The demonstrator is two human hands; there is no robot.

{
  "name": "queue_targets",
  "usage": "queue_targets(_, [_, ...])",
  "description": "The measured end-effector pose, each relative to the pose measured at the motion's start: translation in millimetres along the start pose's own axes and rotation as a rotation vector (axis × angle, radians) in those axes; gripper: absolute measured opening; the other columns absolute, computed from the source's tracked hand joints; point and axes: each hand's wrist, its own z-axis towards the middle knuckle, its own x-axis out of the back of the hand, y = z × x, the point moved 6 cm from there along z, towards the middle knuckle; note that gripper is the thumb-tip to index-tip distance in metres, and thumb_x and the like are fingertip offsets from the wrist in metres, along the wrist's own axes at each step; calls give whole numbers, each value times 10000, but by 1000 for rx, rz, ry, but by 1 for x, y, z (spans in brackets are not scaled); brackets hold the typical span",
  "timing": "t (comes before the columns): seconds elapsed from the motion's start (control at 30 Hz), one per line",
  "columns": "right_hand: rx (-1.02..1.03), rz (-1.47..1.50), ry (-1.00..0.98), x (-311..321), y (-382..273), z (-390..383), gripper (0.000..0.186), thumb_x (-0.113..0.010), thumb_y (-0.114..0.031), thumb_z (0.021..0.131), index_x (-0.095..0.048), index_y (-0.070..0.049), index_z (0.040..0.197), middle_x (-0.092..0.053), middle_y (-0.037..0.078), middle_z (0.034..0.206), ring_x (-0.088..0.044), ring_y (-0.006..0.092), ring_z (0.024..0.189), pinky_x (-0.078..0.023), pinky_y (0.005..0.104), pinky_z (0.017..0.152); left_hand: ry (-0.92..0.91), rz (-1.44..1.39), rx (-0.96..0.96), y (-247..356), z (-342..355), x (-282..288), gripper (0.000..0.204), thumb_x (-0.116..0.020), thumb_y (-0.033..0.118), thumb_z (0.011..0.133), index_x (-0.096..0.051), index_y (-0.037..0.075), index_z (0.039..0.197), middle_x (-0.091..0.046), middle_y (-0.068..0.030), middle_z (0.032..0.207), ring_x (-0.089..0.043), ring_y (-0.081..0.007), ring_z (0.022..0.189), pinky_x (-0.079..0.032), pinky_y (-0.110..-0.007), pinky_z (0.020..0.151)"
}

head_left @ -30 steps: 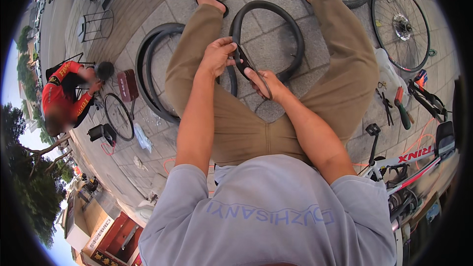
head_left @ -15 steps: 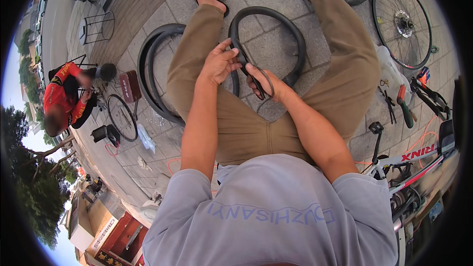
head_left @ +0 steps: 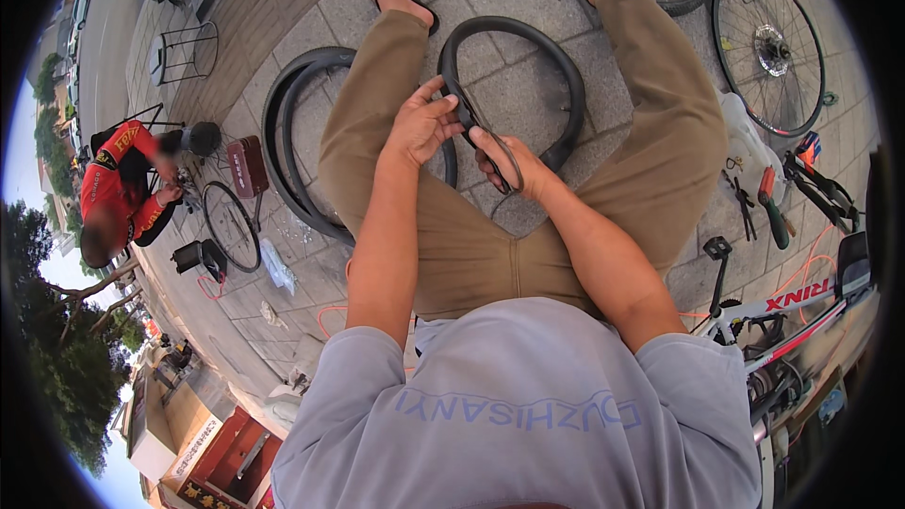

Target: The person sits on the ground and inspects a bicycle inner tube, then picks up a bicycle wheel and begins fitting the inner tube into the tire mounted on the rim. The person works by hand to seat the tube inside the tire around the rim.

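Note:
Between my bent knees on the paving is a looped black rubber bicycle tube (head_left: 568,85), one stretch of which I hold up. My left hand (head_left: 424,123) has its fingers closed on that stretch, thumb on top. Just below and right of it, my right hand (head_left: 507,162) grips the same part, where a thin, narrow loop hangs over its fingers; whether this is a separate piece I cannot tell. More looped black tyres (head_left: 311,212) lie by my left leg, partly hidden behind it.
At left a person (head_left: 118,188) in red works at a wheel (head_left: 231,226), beside a maroon case (head_left: 247,167). At right lie a spoked wheel (head_left: 768,52), pliers (head_left: 742,207), a green-handled tool (head_left: 775,221) and a white bicycle frame (head_left: 792,300). A tyre (head_left: 679,5) lies beyond my right foot.
My left hand has shifted slightly down and right along with the tube, whose far arc sits a little lower. The person in red has moved their hands and head slightly.

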Motion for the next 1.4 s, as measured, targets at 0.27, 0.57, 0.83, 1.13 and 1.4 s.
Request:
queue_targets(0.27, [33, -109, 44, 2, 3, 2, 639, -610, -689, 975, -636, -61, 862, -529, 2, 699, -503, 115, 526, -386, 291, 458, -6, 3, 15, -1, 1, 1, 741, -649, 8, 1000, -267, 16, 1635, -714, -114, 1105, -728, -226, 934, -610, -408, 795])
queue_targets(0.57, [26, 13, -22, -2, -7, 1, 652, -577, -711, 988, -623, -67, 901, -495, -9, 724, -472, 120, 583, -400, 276, 535, -43, 42, 46, -5, -3, -5, 677, -628, 8, 1018, -302, 22, 1612, -724, -135, 1149, -739, -253, 989, -617, -433, 855])
queue_targets(0.83, [5, 4, 1, 0, -6, 3, 674, -558, -721, 993, -619, -58, 882, -497, -6, 723, -464, 114, 579, -390, 276, 519, -70, 29, 38, -6, -1, -6, 710, -616, 11, 1029, -244, 6, 1634, -725, -134, 1141, -739, -249, 991, -621, -438, 864])
queue_targets(1.13, [23, -3, 27, 2, 0, 8, 654, -583, -713, 983, -608, -79, 826, -478, -25, 656, -442, 98, 506, -353, 276, 452, -62, 25, 38, -5, -3, -8, 736, -621, 7, 1024, -224, 7, 1644, -724, -133, 1138, -740, -249, 984, -621, -435, 864])
queue_targets(1.4, [35, -43, 60, 3, -5, 1, 634, -613, -683, 977, -613, -75, 799, -507, -12, 647, -472, 99, 496, -366, 280, 444, -50, 24, 27, -5, -4, -10, 645, -621, 20, 1023, -324, 19, 1595, -718, -110, 1098, -733, -236, 941, -624, -431, 848])
